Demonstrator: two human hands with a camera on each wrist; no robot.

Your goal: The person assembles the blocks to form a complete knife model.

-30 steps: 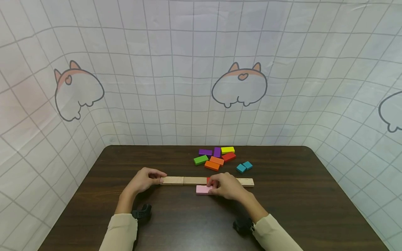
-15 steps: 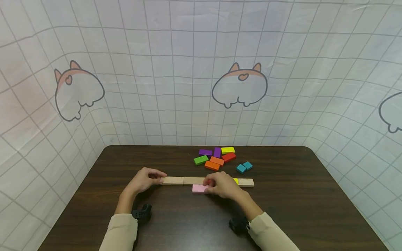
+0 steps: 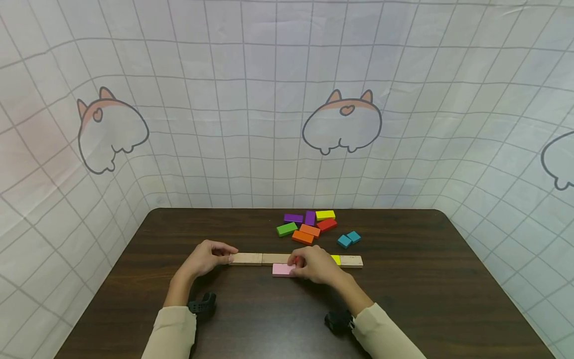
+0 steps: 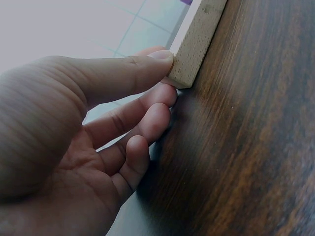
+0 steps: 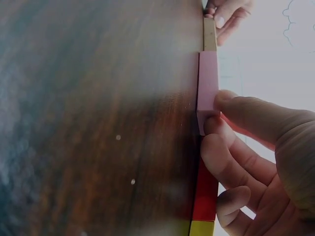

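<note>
My left hand (image 3: 204, 259) pinches the left end of a plain wooden block (image 4: 192, 46) between thumb and fingertips; its other fingers curl loosely below. That block begins a straight row, followed by a second plain block (image 3: 272, 258), a red block (image 5: 204, 196), a yellow block (image 3: 336, 260) and another plain block (image 3: 352, 261) at the right end. In front of the row, a pink block (image 3: 281, 270) lies lengthwise alongside it. My right hand (image 3: 317, 265) holds the pink block by its right end, thumb against fingers, and hides much of the red block in the head view.
Behind the row lie loose coloured blocks: green (image 3: 287, 229), two orange (image 3: 303, 237), two purple (image 3: 293, 218), red (image 3: 327, 224) and yellow (image 3: 325, 215). Two small blue blocks (image 3: 344, 241) lie farther right. A white grid-patterned cloth (image 3: 251, 124) hangs behind the dark wooden table (image 3: 426, 279).
My right hand has slid the pink block a little left along the front of the row, uncovering the yellow block. My left hand has stayed at the row's left end.
</note>
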